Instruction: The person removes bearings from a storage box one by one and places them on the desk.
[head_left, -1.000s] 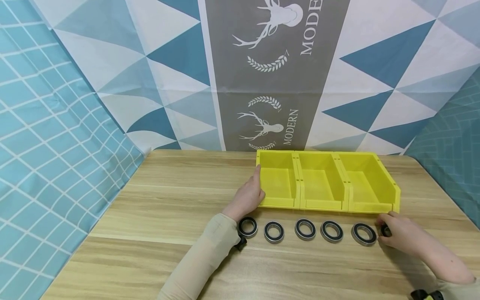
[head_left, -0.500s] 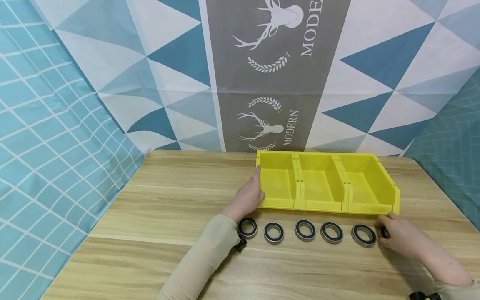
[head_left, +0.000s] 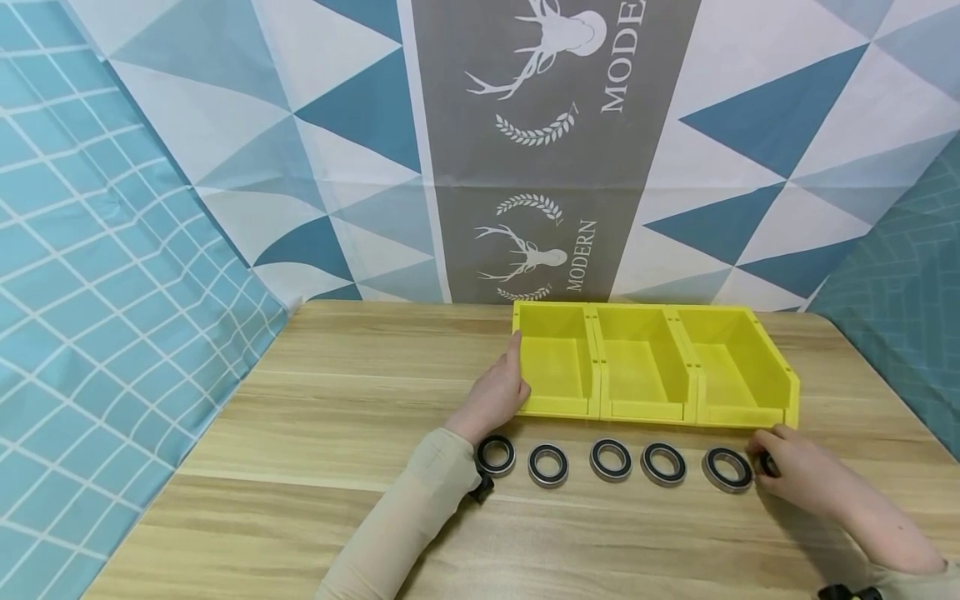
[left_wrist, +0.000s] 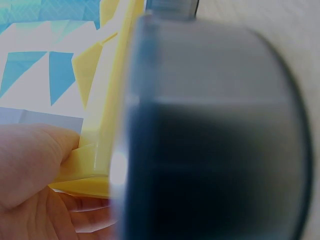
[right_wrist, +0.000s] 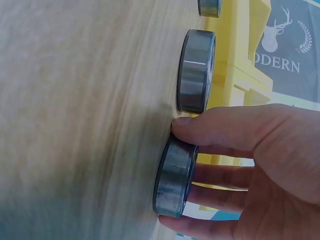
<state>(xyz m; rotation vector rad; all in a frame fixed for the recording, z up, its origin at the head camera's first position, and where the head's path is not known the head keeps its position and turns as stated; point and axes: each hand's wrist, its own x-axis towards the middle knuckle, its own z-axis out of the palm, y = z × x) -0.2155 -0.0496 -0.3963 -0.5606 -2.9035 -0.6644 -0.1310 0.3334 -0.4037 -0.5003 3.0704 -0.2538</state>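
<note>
My left hand grips the left end of the yellow bins, three joined side by side. In the left wrist view its thumb lies on the yellow front corner, with the fingers on the other side. My right hand holds a ball bearing on the table, thumb at one edge and a finger at the opposite edge. The head view shows that bearing mostly covered by the hand. Several more bearings, black-faced with steel rims, lie flat in a row; the nearest to my right hand is this bearing.
The row's leftmost bearing lies beside my left wrist, and a blurred bearing fills much of the left wrist view. The wooden table meets a patterned backdrop behind the bins.
The right hand has shifted very slightly with the bearing in its fingers. My left hand, the bins and the other bearings stay put.
</note>
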